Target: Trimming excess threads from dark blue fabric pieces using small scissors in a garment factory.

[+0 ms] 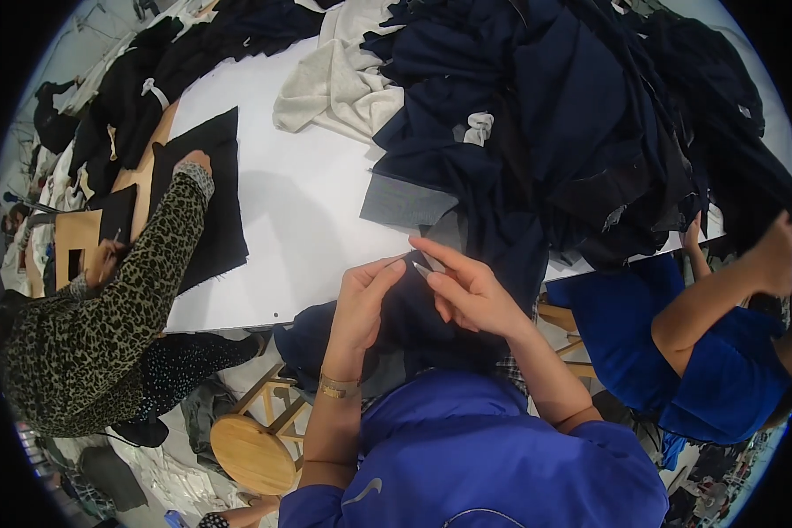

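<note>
My left hand (367, 295) is closed, thumb and forefinger pinching an edge of dark navy cloth (528, 246) in front of my chest. Close by, my right hand (469, 286) has its fingers bent round a small pointed metal tool (421, 269), its tip showing beside the thumb. Most of that tool is hidden in the hand, so its kind cannot be made out. The navy cloth runs from the table down over my lap. Just beyond my fingers a piece of grey mesh-like fabric (405, 201) lies on the white table top (282, 202).
Navy garments (563, 79) are heaped at the back right, beside a light grey cloth (339, 84). On the left a co-worker in a leopard-print sleeve (163, 238) leans over black fabric (224, 202). Another person in blue (634, 326) sits at right. A wooden stool (253, 453) stands lower left.
</note>
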`<state>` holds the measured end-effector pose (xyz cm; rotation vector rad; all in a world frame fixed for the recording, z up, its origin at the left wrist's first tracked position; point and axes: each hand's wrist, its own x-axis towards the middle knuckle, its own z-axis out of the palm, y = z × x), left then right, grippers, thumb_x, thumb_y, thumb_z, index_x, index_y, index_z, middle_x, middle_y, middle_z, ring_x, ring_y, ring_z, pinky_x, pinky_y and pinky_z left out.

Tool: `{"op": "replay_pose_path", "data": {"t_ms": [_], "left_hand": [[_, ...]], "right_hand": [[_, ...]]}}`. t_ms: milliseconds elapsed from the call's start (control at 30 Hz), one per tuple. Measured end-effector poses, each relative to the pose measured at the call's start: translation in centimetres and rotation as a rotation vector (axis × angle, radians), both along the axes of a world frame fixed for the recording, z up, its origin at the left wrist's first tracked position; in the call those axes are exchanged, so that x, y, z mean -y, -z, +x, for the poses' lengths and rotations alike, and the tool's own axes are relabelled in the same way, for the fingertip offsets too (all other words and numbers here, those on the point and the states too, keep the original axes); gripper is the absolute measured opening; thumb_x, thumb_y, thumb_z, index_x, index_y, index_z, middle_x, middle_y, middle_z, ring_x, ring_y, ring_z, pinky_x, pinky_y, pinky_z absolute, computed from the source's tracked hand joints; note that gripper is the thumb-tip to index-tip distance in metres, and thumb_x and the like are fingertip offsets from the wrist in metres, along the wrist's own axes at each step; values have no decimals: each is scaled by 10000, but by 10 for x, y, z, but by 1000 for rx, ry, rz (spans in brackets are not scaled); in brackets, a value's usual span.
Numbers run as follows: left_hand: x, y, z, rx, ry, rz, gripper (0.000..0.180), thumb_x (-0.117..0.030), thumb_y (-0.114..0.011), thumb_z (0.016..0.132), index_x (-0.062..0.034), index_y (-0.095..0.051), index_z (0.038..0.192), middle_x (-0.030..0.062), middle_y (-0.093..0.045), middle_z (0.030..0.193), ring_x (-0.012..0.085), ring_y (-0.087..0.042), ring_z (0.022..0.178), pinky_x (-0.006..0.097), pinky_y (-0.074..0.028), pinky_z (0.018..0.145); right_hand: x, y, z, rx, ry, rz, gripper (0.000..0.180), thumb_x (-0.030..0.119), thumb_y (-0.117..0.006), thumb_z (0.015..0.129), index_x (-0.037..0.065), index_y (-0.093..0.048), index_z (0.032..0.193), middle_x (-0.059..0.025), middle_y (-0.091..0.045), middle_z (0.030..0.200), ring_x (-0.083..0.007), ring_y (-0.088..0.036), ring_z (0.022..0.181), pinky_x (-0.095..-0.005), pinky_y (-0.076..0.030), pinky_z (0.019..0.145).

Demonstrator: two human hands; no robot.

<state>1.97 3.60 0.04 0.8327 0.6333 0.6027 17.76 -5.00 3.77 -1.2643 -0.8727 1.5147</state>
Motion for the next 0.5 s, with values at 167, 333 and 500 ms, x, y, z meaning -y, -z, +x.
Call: {"op": "replay_pose_path", "data": {"t_ms": [167, 333, 500], "left_hand": [[2, -1, 1, -8, -9, 3, 240, -101, -542, 899, 54, -623, 1064, 80, -655, 975, 95, -587, 872, 217, -439, 796], [3, -4, 2, 5, -10, 25, 234, -102, -533, 902, 49, -627, 1055, 73, -655, 966, 92, -584, 863, 217, -437, 791], [4, -2, 1, 2, -6, 19, 228, -105, -534, 903, 44, -631, 1044, 69, -655, 964, 91, -583, 859, 216, -436, 789]], "right_hand": [[1, 0, 0, 31, -20, 11, 446, 148, -435, 952, 156, -361, 1392, 31, -462, 547, -23, -353, 404, -179, -292, 388], [1, 3, -1, 55, -8, 47, 441, 153, -439, 951, 154, -368, 1387, 31, -460, 548, -25, -353, 409, -182, -287, 393], [2, 4, -2, 65, -3, 46, 442, 153, -447, 950, 160, -370, 1386, 31, -463, 552, -24, -354, 413, -184, -286, 393]]}}
